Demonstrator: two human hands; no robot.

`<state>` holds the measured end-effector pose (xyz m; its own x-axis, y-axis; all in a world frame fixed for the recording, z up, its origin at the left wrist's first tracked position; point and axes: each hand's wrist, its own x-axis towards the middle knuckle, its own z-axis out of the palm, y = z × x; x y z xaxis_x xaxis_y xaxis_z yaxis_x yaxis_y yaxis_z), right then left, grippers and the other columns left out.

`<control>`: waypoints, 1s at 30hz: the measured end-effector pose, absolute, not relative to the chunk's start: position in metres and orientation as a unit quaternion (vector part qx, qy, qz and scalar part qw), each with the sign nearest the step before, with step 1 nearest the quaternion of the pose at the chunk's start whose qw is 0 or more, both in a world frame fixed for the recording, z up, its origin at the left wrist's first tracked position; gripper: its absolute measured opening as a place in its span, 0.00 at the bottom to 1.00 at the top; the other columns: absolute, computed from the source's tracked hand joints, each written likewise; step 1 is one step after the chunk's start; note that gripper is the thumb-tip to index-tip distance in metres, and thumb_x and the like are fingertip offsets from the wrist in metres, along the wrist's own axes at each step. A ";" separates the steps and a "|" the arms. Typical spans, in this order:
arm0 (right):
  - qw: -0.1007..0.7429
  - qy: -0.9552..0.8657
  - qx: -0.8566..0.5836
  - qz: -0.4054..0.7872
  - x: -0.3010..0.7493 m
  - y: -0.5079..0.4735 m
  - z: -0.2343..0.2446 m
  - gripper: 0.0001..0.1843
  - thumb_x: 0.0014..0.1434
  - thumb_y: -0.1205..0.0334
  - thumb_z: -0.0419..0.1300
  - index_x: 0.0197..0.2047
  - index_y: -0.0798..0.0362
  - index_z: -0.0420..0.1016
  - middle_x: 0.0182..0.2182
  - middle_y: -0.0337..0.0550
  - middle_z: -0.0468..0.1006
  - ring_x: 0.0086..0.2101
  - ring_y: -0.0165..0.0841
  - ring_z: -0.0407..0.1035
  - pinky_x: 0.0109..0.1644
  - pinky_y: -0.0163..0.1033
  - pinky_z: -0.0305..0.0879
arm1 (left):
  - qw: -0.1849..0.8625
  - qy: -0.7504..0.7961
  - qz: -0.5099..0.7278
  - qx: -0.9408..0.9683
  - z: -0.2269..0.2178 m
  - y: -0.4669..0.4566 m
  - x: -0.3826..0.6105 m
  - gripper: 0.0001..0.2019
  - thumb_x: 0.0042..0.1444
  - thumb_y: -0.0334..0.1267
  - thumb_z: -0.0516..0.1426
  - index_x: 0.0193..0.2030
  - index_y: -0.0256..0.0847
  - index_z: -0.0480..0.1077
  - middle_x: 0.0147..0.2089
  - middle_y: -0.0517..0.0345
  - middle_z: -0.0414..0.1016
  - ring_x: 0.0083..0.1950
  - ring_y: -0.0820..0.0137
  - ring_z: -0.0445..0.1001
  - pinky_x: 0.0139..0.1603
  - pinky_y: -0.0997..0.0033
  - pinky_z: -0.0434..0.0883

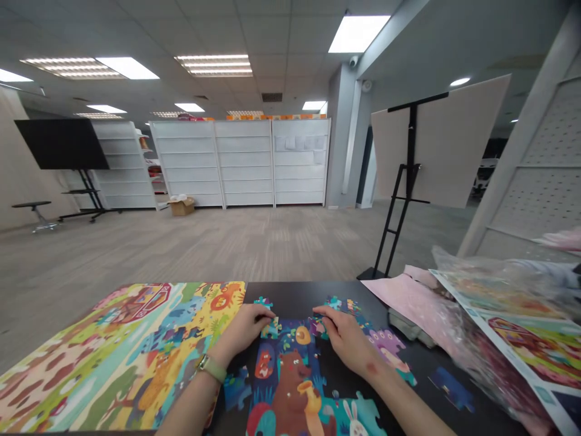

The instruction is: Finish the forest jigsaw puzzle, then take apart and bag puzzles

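Note:
My left hand (247, 327) is closed, with its thumb and fingertips at a small teal and yellow puzzle piece (271, 329) by the upper left corner of a partly joined jigsaw puzzle (293, 387). The joined part shows a brown bear on dark blue. Opposite it, my right hand (347, 339) has its fingers stretched out over the upper right corner. A purple puzzle piece (318, 329) lies just below those fingertips, touching or very near them. Loose puzzle pieces (385, 346) lie beyond and beside my right forearm.
At left lies a large colourful picture sheet (122, 357) with joined animal pieces on it. Plastic-wrapped pink items (436, 309) and a printed picture card (531, 345) crowd the right side of the black table (290, 297). An easel (403, 181) stands beyond.

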<state>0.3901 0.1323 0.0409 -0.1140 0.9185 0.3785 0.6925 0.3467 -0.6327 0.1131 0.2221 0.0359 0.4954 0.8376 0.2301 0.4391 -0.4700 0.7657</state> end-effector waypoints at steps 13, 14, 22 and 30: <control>0.442 -0.641 -0.537 0.326 0.386 0.138 0.037 0.18 0.61 0.59 0.54 0.50 0.52 0.80 0.30 0.40 0.78 0.29 0.34 0.71 0.34 0.38 0.68 | 0.562 0.376 0.376 0.633 0.056 0.208 0.124 0.07 0.53 0.43 0.51 0.30 0.43 0.64 0.23 0.65 0.66 0.24 0.74 0.66 0.27 0.75 0.66; 0.442 -0.641 -0.532 0.332 0.386 0.138 0.037 0.18 0.61 0.59 0.54 0.50 0.52 0.80 0.30 0.40 0.79 0.30 0.34 0.72 0.36 0.38 0.68 | 0.568 0.374 0.366 0.635 0.056 0.203 0.128 0.08 0.54 0.43 0.50 0.28 0.43 0.62 0.21 0.66 0.62 0.21 0.75 0.61 0.23 0.76 0.62; 0.434 -0.644 -0.486 0.402 0.371 0.126 0.053 0.16 0.58 0.56 0.61 0.46 0.52 0.82 0.40 0.46 0.84 0.39 0.39 0.77 0.44 0.42 0.71 | 0.505 0.355 0.351 0.704 0.062 0.173 0.165 0.13 0.50 0.46 0.66 0.38 0.40 0.78 0.30 0.61 0.75 0.34 0.69 0.70 0.37 0.72 0.64; 0.522 -0.572 -0.482 0.409 0.369 0.125 0.056 0.20 0.62 0.47 0.58 0.49 0.52 0.76 0.37 0.44 0.81 0.34 0.35 0.76 0.37 0.39 0.72 | 0.541 0.366 0.357 0.668 0.049 0.178 0.166 0.21 0.51 0.49 0.64 0.45 0.36 0.80 0.32 0.55 0.80 0.33 0.67 0.73 0.35 0.70 0.66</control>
<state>0.3691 0.1248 0.0556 0.0107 0.9791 0.2029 0.1251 0.2000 -0.9718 0.1662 0.1782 0.0487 0.4775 0.8749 0.0804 0.1028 -0.1465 0.9839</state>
